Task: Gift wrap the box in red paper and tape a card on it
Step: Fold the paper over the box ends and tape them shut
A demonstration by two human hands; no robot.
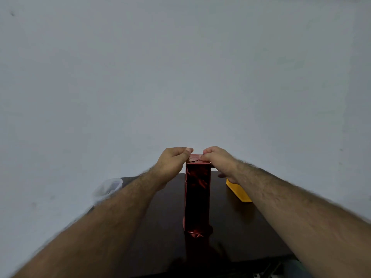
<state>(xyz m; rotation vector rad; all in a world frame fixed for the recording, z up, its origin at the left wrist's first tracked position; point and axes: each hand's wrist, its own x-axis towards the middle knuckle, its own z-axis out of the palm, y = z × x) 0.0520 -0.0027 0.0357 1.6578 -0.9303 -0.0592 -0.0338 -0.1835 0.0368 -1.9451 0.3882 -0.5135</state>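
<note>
Both hands pinch red paper atop the upright box.
Left hand (172, 159) and right hand (217, 160) grip the paper (195, 157) over the box (197, 197), standing on the desk (230, 227).

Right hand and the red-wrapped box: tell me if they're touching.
Touching. The head view shows the right hand pinching the paper flap at the top of the red-wrapped box.

Left hand (172, 160) and right hand (217, 159): bare, ungloved. Both forearms bare and hairy; no sleeves, jewellery or watch visible.
</note>
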